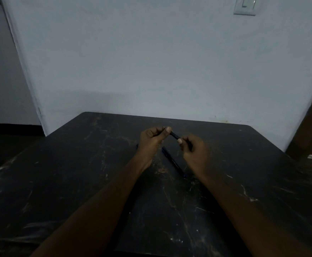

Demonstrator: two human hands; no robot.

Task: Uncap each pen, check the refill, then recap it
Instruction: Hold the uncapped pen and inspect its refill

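Pen (174, 135) held above table (77, 164), spanning both hands. Long axis: far-left end at left hand (151, 140), near-right end at right hand (193, 148). Left thumb and fingers pinch one end; right fingers curl round other end. Cap seam not discernible in dim light. Likely step: pull or push along this axis, hands kept in line. Second pen (172, 162) lies on table between wrists.

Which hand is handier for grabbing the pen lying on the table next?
Likely the right hand: the lying pen runs alongside its wrist, slightly nearer than the left hand. Both grip the held pen.
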